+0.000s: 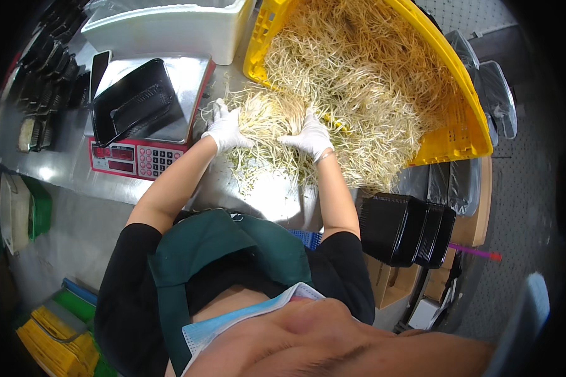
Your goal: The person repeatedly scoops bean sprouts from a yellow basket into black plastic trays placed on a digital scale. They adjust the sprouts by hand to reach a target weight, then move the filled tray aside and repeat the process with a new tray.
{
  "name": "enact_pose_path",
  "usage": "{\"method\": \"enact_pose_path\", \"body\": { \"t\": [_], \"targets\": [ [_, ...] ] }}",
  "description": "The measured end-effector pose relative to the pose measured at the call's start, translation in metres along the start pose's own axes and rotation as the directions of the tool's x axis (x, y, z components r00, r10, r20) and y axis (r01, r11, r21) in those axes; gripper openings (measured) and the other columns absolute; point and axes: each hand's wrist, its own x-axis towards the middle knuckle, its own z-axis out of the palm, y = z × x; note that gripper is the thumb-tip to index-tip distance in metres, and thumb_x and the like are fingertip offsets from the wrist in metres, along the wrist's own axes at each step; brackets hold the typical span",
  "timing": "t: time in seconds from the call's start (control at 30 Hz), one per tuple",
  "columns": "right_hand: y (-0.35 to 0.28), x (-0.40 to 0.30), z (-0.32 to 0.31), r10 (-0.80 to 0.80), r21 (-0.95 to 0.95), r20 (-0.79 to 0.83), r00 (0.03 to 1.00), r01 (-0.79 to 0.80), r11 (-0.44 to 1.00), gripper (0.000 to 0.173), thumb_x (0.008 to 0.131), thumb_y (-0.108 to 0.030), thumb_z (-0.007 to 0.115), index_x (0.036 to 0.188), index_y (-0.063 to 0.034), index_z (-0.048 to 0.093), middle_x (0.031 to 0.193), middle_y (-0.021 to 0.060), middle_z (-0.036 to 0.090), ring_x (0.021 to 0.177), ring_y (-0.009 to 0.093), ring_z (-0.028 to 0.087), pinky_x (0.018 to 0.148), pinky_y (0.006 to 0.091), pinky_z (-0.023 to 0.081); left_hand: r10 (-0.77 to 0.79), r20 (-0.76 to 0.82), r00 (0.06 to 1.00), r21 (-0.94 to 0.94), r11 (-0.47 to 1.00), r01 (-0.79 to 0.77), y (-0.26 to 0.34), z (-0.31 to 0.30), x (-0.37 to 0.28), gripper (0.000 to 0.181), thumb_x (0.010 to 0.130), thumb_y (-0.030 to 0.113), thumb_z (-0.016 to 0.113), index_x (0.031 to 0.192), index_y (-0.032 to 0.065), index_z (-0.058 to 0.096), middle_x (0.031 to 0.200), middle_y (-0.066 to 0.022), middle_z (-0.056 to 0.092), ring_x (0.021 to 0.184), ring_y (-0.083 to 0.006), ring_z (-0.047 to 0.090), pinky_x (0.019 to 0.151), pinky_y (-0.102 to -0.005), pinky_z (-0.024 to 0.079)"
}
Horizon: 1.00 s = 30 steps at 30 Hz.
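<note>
A loose clump of bean sprouts [270, 112] lies on the steel table [212, 184] before me, held between my two hands. My left hand [224, 127], in a white glove, cups the clump's left side with its fingers spread and its thumb over the sprouts. On the opposite side my right hand [310, 135], gloved too, presses in; its fingertips are partly hidden among the strands. More sprouts [358, 113] spill onto the table from a tipped yellow plastic crate [457, 70]. Left of my left hand, an empty black plastic tray [134, 106] rests tilted on a red digital scale [144, 159].
A phone-like device [100, 70] leans by the scale. Behind stands a white foam box [165, 30]. Black trays [52, 80] line the table's left end. Stacked black trays [396, 231] stand near my right elbow, above a cardboard box [391, 282].
</note>
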Motion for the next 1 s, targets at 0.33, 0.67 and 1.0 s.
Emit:
{"method": "enact_pose_path", "body": {
  "t": [0.33,0.67,1.0],
  "targets": [
    [0.081,0.002,-0.015,-0.084,0.79,-0.167,0.982,0.184,0.585,0.061,0.069,-0.005,0.07,0.126,-0.0024,0.049,0.108,0.0086,0.065,0.092,0.016,0.063,0.08,0.027,0.052,0.493,-0.204,0.846,0.01,0.865,-0.502,-0.01,-0.011,-0.065,0.067,0.077,0.026,0.067,0.137,0.0119,0.044,0.095,-0.0145,0.064,0.083,-0.0311,0.063,0.074,-0.0421,0.05],
    [-0.027,-0.041,0.018,-0.285,0.115,-0.122,0.951,0.298,0.947,0.094,0.075,-0.059,0.066,0.141,0.0004,0.035,0.119,0.0318,0.056,0.111,0.037,0.058,0.09,0.0407,0.048,0.778,-0.123,0.616,0.115,0.628,-0.77,-0.042,-0.004,-0.108,0.079,0.078,0.026,0.06,0.149,0.0177,0.027,0.144,-0.0209,0.037,0.12,-0.0314,0.051,0.092,-0.0437,0.043],
    [-0.043,-0.055,0.031,-0.184,0.425,-0.193,0.964,0.251,0.87,0.109,0.07,-0.059,0.072,0.138,0.0134,0.029,0.125,0.0244,0.057,0.114,0.032,0.059,0.096,0.0334,0.046,0.457,0.19,0.869,-0.14,0.889,-0.437,0.009,-0.027,-0.054,0.109,0.067,0.033,0.076,0.148,-0.0009,0.011,0.123,-0.0251,0.053,0.11,-0.0396,0.055,0.093,-0.0482,0.043]
  ]
}}
